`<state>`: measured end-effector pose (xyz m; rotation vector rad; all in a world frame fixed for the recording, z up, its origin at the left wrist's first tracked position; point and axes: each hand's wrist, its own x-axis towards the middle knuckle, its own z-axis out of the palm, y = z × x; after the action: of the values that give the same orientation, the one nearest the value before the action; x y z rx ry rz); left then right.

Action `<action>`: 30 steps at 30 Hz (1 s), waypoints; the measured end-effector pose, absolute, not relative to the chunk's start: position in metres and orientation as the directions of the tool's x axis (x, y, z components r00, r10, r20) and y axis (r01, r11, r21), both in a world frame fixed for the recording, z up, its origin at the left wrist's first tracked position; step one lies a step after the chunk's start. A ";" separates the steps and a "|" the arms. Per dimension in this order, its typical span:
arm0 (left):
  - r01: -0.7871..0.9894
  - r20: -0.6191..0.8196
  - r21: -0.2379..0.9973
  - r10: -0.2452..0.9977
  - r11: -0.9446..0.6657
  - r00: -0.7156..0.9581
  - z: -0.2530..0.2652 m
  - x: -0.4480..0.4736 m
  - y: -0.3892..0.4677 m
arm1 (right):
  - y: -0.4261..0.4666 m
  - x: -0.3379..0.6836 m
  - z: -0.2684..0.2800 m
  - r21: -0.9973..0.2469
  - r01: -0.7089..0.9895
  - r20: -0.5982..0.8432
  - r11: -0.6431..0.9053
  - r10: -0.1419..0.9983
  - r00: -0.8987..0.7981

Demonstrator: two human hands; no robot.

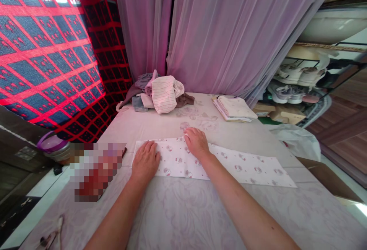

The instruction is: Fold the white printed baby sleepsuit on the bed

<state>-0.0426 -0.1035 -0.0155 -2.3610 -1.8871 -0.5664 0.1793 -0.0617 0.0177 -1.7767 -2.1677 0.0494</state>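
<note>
- Bare forearms point(237, 200): nearest camera.
- Left hand point(145, 158): open, flat on white, cartoon-printed fabric strip point(243, 168).
- Right hand point(197, 143): at far edge; fingertips partly hidden, grip cannot be told.
- Strip: long axis crosswise, extending rightward past right hand.

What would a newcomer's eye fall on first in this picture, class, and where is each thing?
Probably the bright red-and-dark checked hanging at upper left. Next, the left hand and right hand rest on a long white printed cloth in the middle of the floral surface. Beyond it, a loose heap of clothes lies before the purple curtains.
</note>
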 end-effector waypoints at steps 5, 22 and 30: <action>0.966 0.332 0.146 0.930 -0.216 0.158 -0.017 -0.043 -0.104 | -0.084 0.163 0.011 -0.233 0.906 -0.034 0.353 0.928 -0.370; 0.984 0.234 0.033 0.958 -0.177 0.165 -0.008 -0.044 -0.104 | -0.138 0.156 0.017 -0.317 0.909 -0.130 0.270 0.937 -0.323; 0.991 0.152 0.006 0.979 -0.137 0.135 0.001 -0.041 -0.103 | -0.161 0.208 0.018 -0.303 0.938 -0.123 0.171 0.968 -0.217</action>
<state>-0.0405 -0.1032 0.0009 -2.2921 -1.9973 -0.1814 0.2083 -0.1609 0.0176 -1.9015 -2.3280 0.4826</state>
